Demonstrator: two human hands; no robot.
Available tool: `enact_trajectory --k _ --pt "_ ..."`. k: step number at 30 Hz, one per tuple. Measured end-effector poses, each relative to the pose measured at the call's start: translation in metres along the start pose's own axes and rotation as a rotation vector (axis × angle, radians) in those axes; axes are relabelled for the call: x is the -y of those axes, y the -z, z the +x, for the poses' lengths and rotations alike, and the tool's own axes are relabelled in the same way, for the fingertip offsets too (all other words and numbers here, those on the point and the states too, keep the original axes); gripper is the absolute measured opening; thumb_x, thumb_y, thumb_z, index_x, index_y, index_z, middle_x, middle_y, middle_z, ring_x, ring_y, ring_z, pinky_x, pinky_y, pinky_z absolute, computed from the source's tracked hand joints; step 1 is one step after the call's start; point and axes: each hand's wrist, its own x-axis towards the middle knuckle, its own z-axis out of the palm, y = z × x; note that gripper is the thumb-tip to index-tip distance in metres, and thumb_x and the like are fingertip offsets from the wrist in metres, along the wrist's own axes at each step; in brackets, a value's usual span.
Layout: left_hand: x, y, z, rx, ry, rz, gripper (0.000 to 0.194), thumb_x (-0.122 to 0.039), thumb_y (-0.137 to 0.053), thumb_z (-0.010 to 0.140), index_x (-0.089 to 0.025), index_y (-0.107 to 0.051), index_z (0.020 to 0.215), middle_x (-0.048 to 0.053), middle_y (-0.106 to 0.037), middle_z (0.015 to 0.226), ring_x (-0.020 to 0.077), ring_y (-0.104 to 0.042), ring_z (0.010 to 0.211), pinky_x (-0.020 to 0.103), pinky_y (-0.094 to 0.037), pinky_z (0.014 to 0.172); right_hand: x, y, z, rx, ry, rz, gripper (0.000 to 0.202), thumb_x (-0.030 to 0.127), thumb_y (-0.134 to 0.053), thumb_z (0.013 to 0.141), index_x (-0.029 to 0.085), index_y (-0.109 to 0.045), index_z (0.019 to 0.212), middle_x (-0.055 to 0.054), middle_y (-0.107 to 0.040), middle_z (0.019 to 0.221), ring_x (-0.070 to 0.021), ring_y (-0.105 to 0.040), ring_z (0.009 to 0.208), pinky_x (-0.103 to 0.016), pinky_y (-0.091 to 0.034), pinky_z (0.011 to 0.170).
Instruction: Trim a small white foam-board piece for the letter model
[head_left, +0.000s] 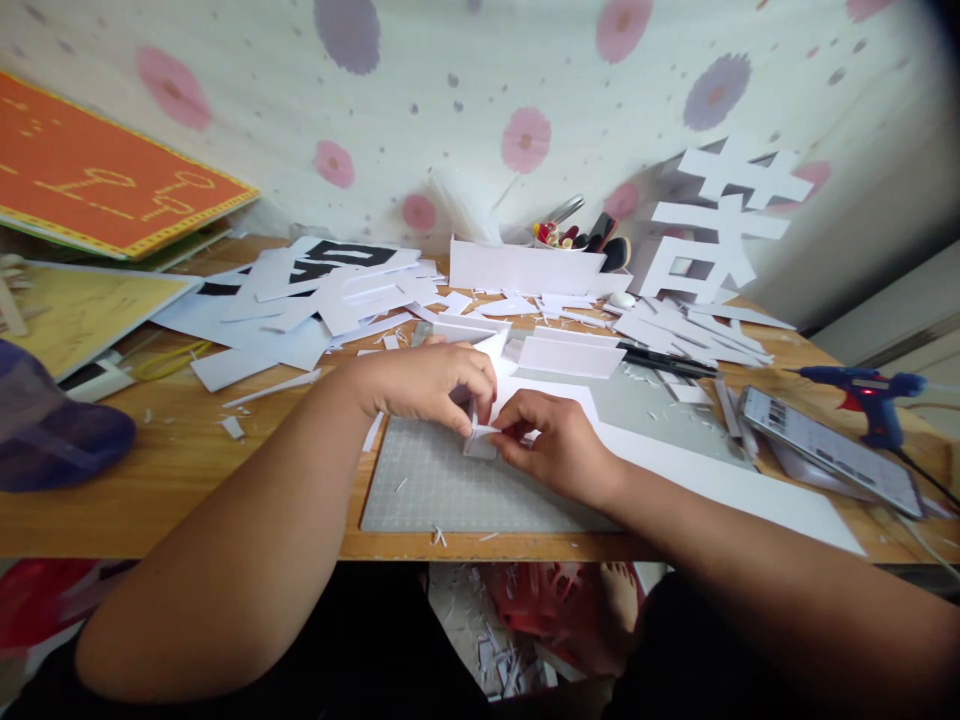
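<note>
My left hand (439, 385) and my right hand (559, 440) meet over a grey cutting mat (427, 495). Between them is a small white board piece (481, 445) with an upright fold or wall, low on the mat. The left fingers curl down over its left side and upper edge. From the right, thumb and forefinger pinch its near corner. My fingers cover much of the piece. A large flat white sheet (720, 480) runs under my right wrist. Behind the hands, a folded white strip (571, 352) stands on the mat.
White offcuts (352, 300) heap at the back left. A white board character (712, 240) stands at the back right, near a black-handled tool (667, 360). To the right are a phone (829, 450) and a blue glue gun (874, 395) with a cord. A pen box (525, 268) stands behind.
</note>
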Motion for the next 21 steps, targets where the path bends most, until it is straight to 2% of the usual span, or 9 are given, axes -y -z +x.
enact_trajectory --k 7,10,12,15,18,21 --pt "0.001 0.0 0.001 0.007 -0.02 0.002 0.009 -0.028 -0.069 0.077 -0.027 -0.074 0.084 0.001 -0.066 0.117 0.0243 -0.05 0.12 0.04 -0.024 0.105 0.0 -0.002 -0.002 -0.004 0.0 0.0 0.007 0.018 -0.065 0.08 0.019 -0.06 0.075 0.0 -0.065 0.073 -0.0098 -0.059 0.061 -0.023 -0.048 0.058" --pt "0.001 0.001 0.001 -0.003 -0.024 -0.02 0.01 -0.027 -0.072 0.074 -0.026 -0.073 0.084 0.001 -0.066 0.117 0.0238 -0.051 0.119 0.038 -0.027 0.106 0.001 0.005 0.003 -0.009 -0.015 0.032 0.008 0.023 -0.065 0.08 0.019 -0.061 0.075 0.0 -0.066 0.072 -0.01 -0.06 0.061 -0.024 -0.049 0.058" --pt "0.001 0.003 -0.001 -0.036 -0.016 -0.053 0.021 -0.028 -0.073 0.073 -0.026 -0.072 0.094 0.001 -0.066 0.118 0.0227 -0.053 0.118 0.035 -0.032 0.104 -0.001 0.021 0.009 -0.044 -0.053 0.033 0.008 0.025 -0.065 0.079 0.019 -0.062 0.075 0.0 -0.066 0.07 -0.0104 -0.06 0.061 -0.025 -0.05 0.059" --pt "0.0 0.005 -0.003 -0.128 0.011 -0.112 0.03 -0.031 -0.07 0.076 -0.026 -0.07 0.105 0.002 -0.066 0.118 0.0209 -0.056 0.114 0.032 -0.039 0.1 -0.014 0.061 0.014 -0.109 -0.222 -0.039 0.011 0.029 -0.069 0.076 0.02 -0.063 0.074 0.0 -0.066 0.066 -0.0118 -0.058 0.059 -0.027 -0.048 0.056" --pt "-0.001 0.004 -0.002 -0.268 0.087 -0.125 0.021 -0.033 -0.063 0.081 -0.025 -0.071 0.098 0.001 -0.069 0.112 0.0194 -0.06 0.105 0.032 -0.042 0.095 -0.04 0.103 0.001 -0.121 -0.423 -0.112 0.016 0.035 -0.069 0.075 0.02 -0.063 0.075 -0.002 -0.068 0.066 -0.0147 -0.061 0.059 -0.029 -0.047 0.055" --pt "-0.004 -0.001 0.005 -0.387 0.146 -0.048 0.017 -0.034 -0.057 0.085 -0.024 -0.071 0.088 0.0 -0.071 0.1 0.0185 -0.062 0.097 0.033 -0.042 0.089 -0.067 0.126 -0.023 -0.135 -0.574 -0.266 0.015 0.034 -0.063 0.079 0.02 -0.063 0.076 -0.003 -0.069 0.065 -0.0166 -0.064 0.06 -0.03 -0.048 0.057"
